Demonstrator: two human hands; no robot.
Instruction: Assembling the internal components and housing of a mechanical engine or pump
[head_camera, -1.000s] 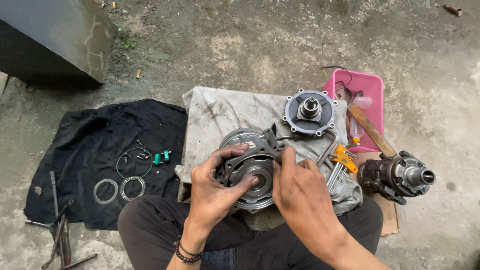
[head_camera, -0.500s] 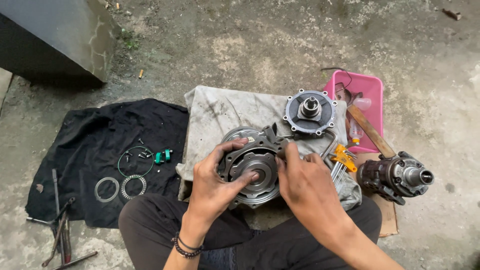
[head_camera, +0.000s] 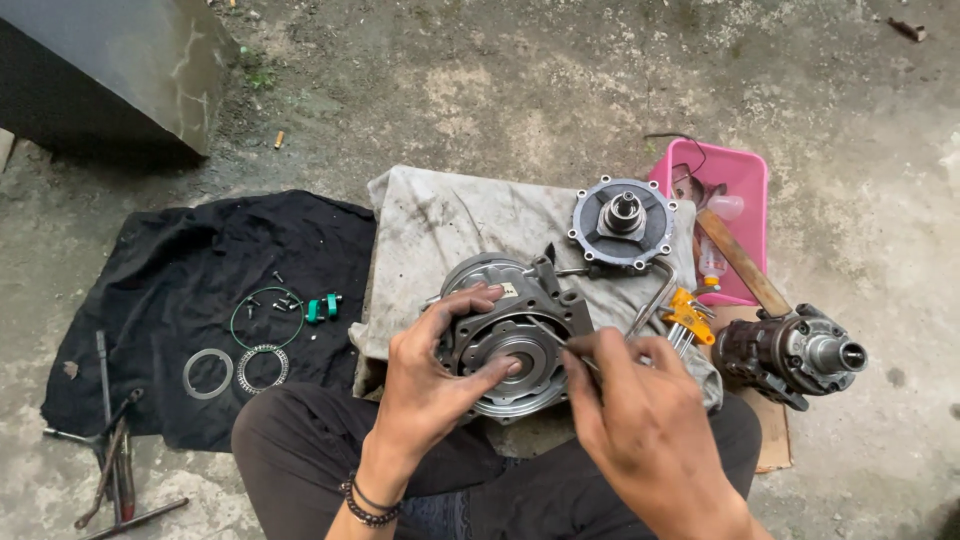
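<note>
Your left hand (head_camera: 430, 385) is gripping the round metal housing (head_camera: 510, 340) on the grey cloth (head_camera: 440, 225); your right hand (head_camera: 640, 420) is pinching a thin pick (head_camera: 556, 338). A slip risks gouging the hub face.

Rough grey concrete floor (head_camera: 520, 80) fills the frame, stained and mottled, with a tuft of green weeds (head_camera: 258, 75) near the upper left. A dark metal box (head_camera: 110, 70) sits in the upper left corner, its side in shadow. Flat, even daylight all over, soft shadows only. Small debris lies scattered toward the upper right.
</note>
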